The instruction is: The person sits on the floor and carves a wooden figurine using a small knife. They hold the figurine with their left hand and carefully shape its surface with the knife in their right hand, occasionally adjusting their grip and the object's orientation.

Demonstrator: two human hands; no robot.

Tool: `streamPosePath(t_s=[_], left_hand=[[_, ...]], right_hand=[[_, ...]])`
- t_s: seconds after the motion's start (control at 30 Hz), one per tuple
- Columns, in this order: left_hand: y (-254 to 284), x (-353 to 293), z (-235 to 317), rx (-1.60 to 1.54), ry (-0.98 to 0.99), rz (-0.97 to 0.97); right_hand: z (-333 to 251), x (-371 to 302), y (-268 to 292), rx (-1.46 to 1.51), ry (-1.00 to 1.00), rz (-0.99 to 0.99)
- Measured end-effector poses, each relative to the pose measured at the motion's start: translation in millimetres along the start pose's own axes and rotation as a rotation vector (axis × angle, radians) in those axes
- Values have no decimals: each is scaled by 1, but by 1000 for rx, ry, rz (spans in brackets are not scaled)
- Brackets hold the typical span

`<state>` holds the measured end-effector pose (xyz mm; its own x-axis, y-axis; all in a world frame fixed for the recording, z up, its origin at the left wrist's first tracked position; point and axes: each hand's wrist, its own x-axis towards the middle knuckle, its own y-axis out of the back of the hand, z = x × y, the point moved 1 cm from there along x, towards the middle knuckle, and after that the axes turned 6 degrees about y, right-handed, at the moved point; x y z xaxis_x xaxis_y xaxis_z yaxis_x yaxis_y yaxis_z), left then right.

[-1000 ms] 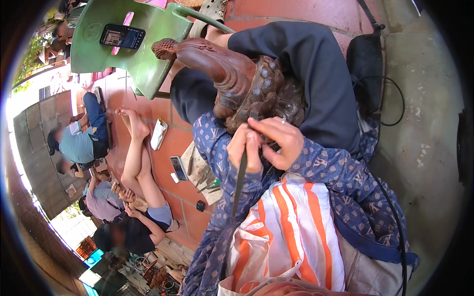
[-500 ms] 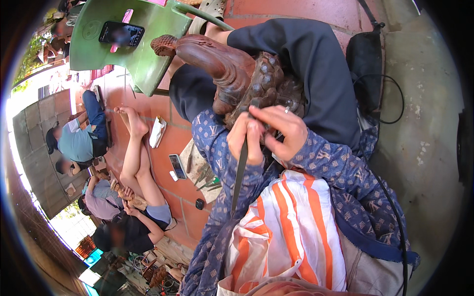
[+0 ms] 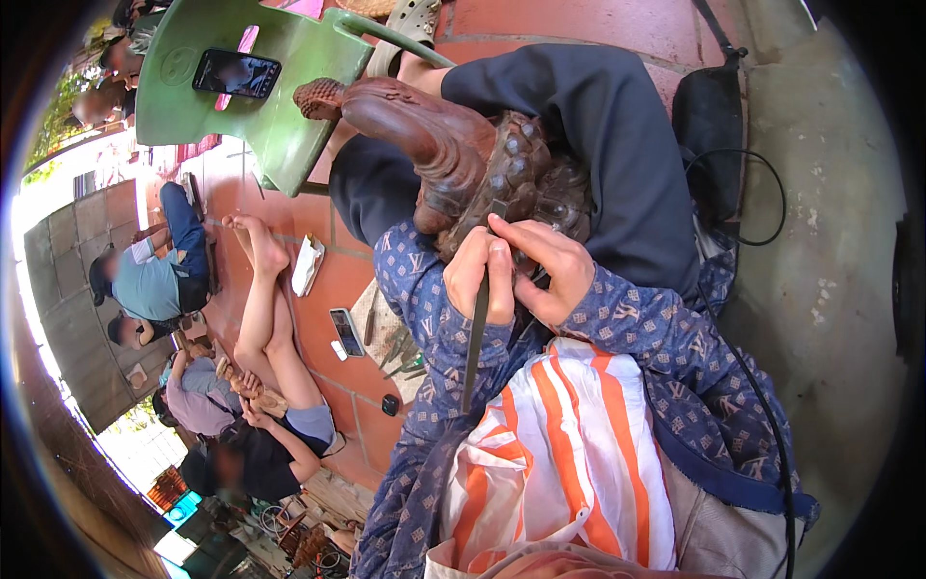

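The tiled floor (image 3: 338, 280) of red-brown squares fills the left and top of the view and meets grey concrete (image 3: 830, 318) along the right. On the floor at the left several people sit close together: one in a grey-blue shirt (image 3: 149, 285) near the left edge, another with bare legs (image 3: 260, 299) stretched toward the chair, and two more bent over a small wooden piece nearer the lower left. A green plastic chair (image 3: 260, 106) stands at the upper left, with a dark phone (image 3: 236, 73) lying flat on its seat. The person wearing the camera sits with dark trousers (image 3: 598, 145) drawn up, blue patterned sleeves (image 3: 666, 338), and an orange-and-white striped cloth (image 3: 569, 454) over the lap at the bottom. Across the knees lies a large brown wood carving (image 3: 434, 154), its long smooth part reaching toward the chair and its knobbly carved end right at the hands. A black bag (image 3: 709, 125) rests on the floor at the upper right, with a thin black cable (image 3: 762, 203) looping beside it. Both hands meet at the carving's knobbly end: the left hand (image 3: 473, 275) is closed around a long dark chisel (image 3: 477, 328), whose handle slants down over the sleeve, and the right hand (image 3: 545, 265) pinches the same chisel near its tip, fingers pressed against the carved wood. A second phone (image 3: 345, 331) and a few hand tools (image 3: 395, 347) lie on the floor just left of the knee.
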<state>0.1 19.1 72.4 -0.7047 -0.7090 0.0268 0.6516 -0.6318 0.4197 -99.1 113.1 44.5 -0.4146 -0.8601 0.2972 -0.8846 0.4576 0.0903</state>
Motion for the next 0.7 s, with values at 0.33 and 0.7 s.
streamPosePath(t_s=[0.33, 0.7], left_hand=[[2, -4, -1, -31, -20, -9], [6, -2, 2, -13, 27, -30]], right_hand=[[-7, 3, 6, -55, 36, 35], [1, -2, -3, -27, 69, 34]])
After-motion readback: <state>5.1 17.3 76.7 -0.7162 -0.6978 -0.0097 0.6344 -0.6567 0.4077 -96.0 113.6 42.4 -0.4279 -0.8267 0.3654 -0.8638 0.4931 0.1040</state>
